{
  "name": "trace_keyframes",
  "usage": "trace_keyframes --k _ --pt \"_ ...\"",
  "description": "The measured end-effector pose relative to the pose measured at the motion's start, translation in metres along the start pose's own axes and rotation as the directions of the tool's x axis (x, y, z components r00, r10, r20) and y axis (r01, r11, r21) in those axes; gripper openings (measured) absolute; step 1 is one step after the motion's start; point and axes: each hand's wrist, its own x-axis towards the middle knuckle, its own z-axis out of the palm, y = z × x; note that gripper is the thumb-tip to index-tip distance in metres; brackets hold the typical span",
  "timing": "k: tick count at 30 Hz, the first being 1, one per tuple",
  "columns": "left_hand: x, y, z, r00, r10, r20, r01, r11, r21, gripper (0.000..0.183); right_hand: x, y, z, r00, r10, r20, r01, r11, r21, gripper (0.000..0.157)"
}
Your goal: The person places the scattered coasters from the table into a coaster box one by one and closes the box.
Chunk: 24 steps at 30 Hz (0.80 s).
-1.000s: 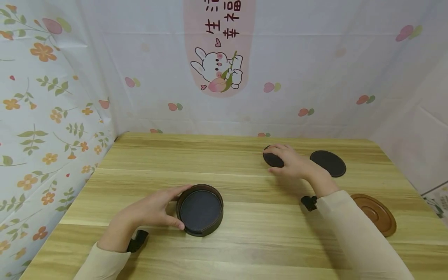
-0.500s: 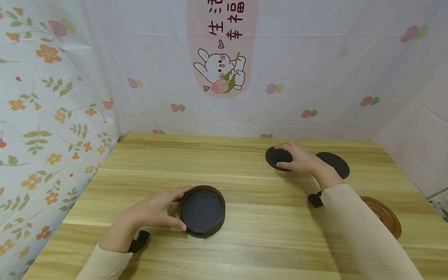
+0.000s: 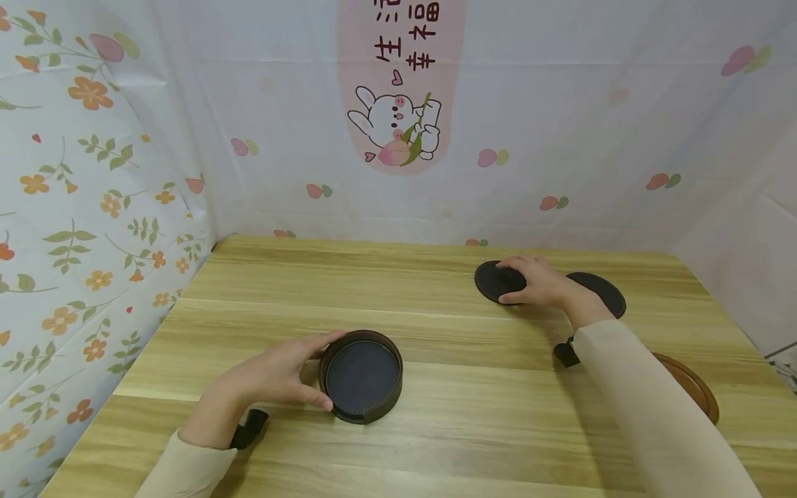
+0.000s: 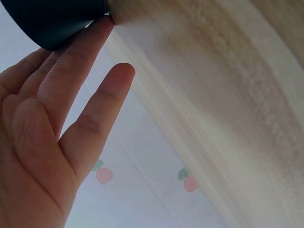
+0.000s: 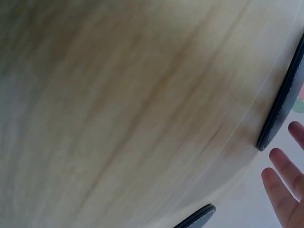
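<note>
My left hand [image 3: 280, 373] touches the left side of a dark round coaster holder [image 3: 387, 408], fingers fairly straight and spread along its outer wall. Inside the holder lies a dark disc [image 3: 362, 377] with a stitched edge. Towards the back of the table my right hand [image 3: 543, 285] is at the right edge of a dark round coaster [image 3: 497, 282], thumb and fingers spread. In the right wrist view three straight fingers [image 5: 280, 190] show apart from that coaster [image 5: 284, 99]. Whether the other fingertips touch it is hard to tell.
A second dark coaster [image 3: 602, 293] lies just right of my right hand, partly behind the wrist. Nearer, a brown round piece [image 3: 700, 391] is half hidden by the right sleeve [image 3: 641, 394]. Patterned white cloth [image 3: 268, 104] hangs behind and beside the wooden table [image 3: 448, 443].
My right hand has drawn slightly to the right relative to the coaster, so more of the coaster shows. The left hand stays at the holder. The head view has shifted a little.
</note>
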Motion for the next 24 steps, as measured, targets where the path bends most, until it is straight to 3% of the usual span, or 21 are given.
trace_keyframes --k 11,24 --pt "-0.0005 0.0 -0.0004 1.0 -0.011 0.008 0.011 1.0 0.005 0.108 0.0064 0.0029 -0.0007 0.999 0.021 0.045 -0.019 0.999 -0.031 0.076" --pt "0.0 0.0015 0.0006 1.0 -0.009 -0.003 0.009 1.0 0.026 0.108 0.0087 0.0056 0.0044 0.999 0.028 0.035 -0.026 0.999 -0.043 0.078"
